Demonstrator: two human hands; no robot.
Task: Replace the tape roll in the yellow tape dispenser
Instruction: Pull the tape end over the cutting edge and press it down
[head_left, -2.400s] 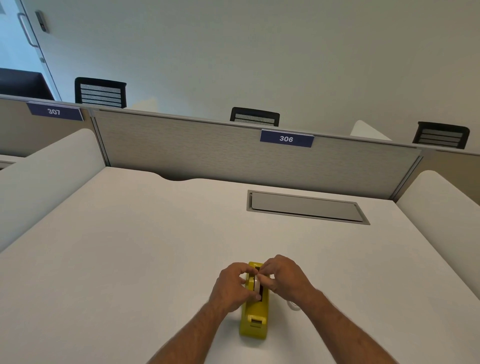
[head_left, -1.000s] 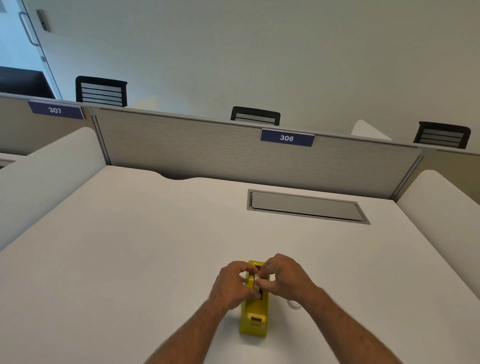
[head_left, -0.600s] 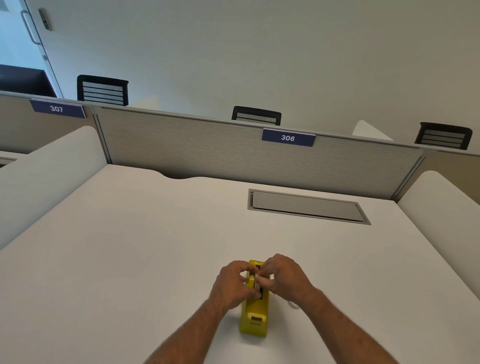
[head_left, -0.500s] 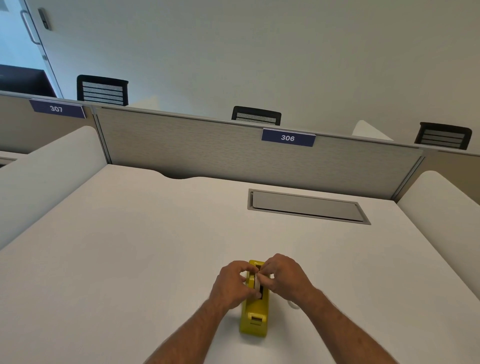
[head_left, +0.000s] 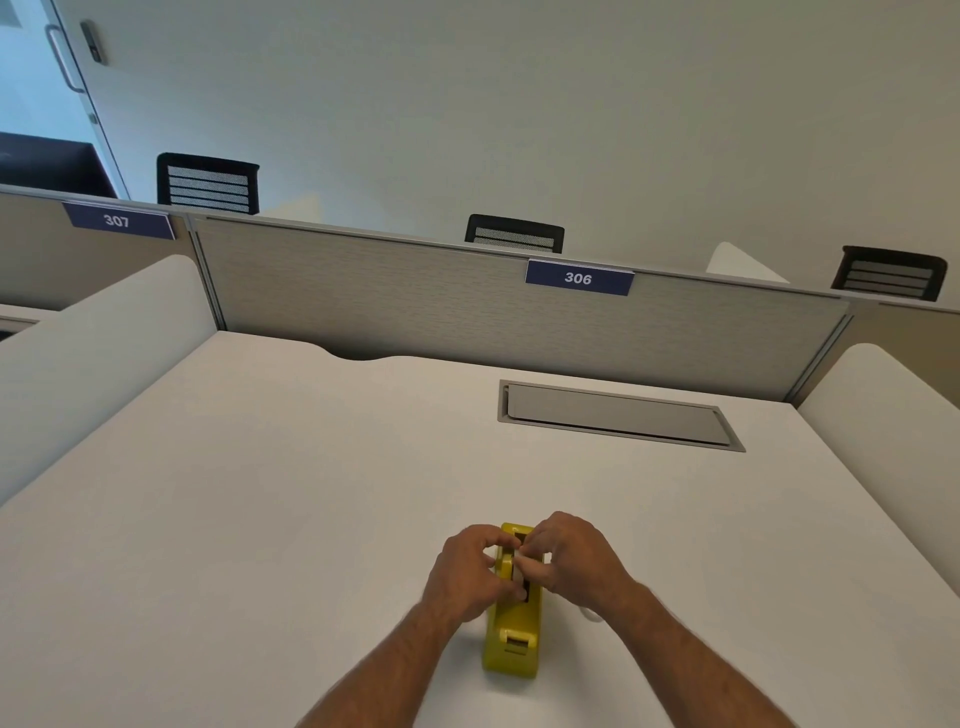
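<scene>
We saw both hands curled over the yellow tape dispenser (head_left: 511, 631) near the table's (head_left: 260, 493) front edge; the left hand (head_left: 467, 574) and right hand (head_left: 574, 558) pinched the tape roll (head_left: 516, 564) between their fingertips.

Your white desk (head_left: 260, 493) carries the yellow dispenser (head_left: 511, 644) at 6 o'clock, standing lengthwise near the front edge. Just beside it at 3 o'clock a small white object (head_left: 589, 614) shows, mostly hidden. At 1 o'clock a grey cable hatch (head_left: 618, 415) sits flush in the top.
</scene>
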